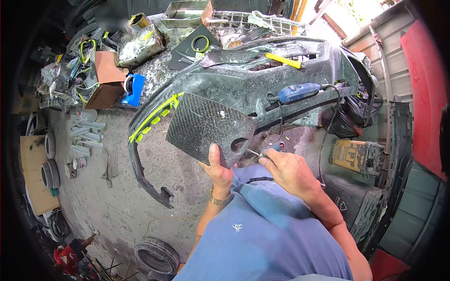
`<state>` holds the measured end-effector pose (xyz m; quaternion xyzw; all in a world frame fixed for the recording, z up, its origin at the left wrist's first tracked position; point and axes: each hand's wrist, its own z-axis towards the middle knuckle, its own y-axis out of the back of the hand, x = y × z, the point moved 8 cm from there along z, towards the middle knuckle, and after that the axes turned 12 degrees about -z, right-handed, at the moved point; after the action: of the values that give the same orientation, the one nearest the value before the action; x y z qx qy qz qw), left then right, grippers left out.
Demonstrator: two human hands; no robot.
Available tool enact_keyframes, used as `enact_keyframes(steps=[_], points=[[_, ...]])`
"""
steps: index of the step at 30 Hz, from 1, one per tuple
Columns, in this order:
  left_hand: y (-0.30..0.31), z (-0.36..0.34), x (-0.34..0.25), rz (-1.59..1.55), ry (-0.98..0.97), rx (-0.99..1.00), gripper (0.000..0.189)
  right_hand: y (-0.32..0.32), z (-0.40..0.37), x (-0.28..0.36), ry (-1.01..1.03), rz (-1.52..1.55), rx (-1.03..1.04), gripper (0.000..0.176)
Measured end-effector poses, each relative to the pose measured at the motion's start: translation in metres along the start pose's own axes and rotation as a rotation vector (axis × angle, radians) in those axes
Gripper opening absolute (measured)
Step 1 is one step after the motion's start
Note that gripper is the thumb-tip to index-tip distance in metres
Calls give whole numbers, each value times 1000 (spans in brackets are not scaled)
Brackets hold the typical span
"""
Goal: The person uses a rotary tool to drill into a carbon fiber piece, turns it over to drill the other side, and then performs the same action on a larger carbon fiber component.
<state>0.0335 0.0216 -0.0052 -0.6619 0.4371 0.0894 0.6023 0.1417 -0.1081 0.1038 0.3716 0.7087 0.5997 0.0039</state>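
My left hand [218,171] grips the lower edge of a dark, woven-pattern panel [201,124], thumb on its face and fingers behind. A round hole [239,144] opens near the panel's lower right corner. My right hand [291,172] is closed around a thin metal tool [252,151] whose tip points at the panel's edge beside the hole; its exact kind is hidden by my fingers. Behind the panel lies a large dark car bumper [286,75] with yellow-green tape strips [154,121]. A blue power tool [299,92] and a yellow utility knife [285,61] rest on the bumper.
A cluttered bench holds a tape roll [200,44], a blue tape dispenser [134,89] and a cardboard box [105,93]. Tyres [157,255] lie on the floor. A cord [333,112] hangs at right, near a yellow container [349,157] and black bags [354,114].
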Motion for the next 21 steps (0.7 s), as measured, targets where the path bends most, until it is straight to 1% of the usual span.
enact_keyframes(steps=[1, 3, 6, 8, 10, 14, 17, 21], points=[[3, 1, 0, 12, -7, -47, 41, -2, 0, -5, -9, 16, -39, 22], [-6, -1, -4, 24, 15, -48, 37, 0, 1, -8, -19, 29, -86, 22], [-16, -3, -10, 35, 29, -51, 34, 2, 2, -4, -44, -29, -59, 22], [-16, -2, -9, 31, 21, -47, 32, 2, 3, -2, -70, -53, -36, 26], [-7, -1, -8, 53, -48, -114, 32, 1, 5, 0, -65, -80, -34, 27], [-12, -5, -14, 94, -72, -107, 31, -1, 8, 1, -50, -155, -49, 27], [-18, -9, -16, 118, -31, -91, 31, 1, 10, -1, -49, -217, -102, 27], [-25, -12, -17, 108, 17, -98, 32, 2, 10, -4, -61, -239, -112, 27]])
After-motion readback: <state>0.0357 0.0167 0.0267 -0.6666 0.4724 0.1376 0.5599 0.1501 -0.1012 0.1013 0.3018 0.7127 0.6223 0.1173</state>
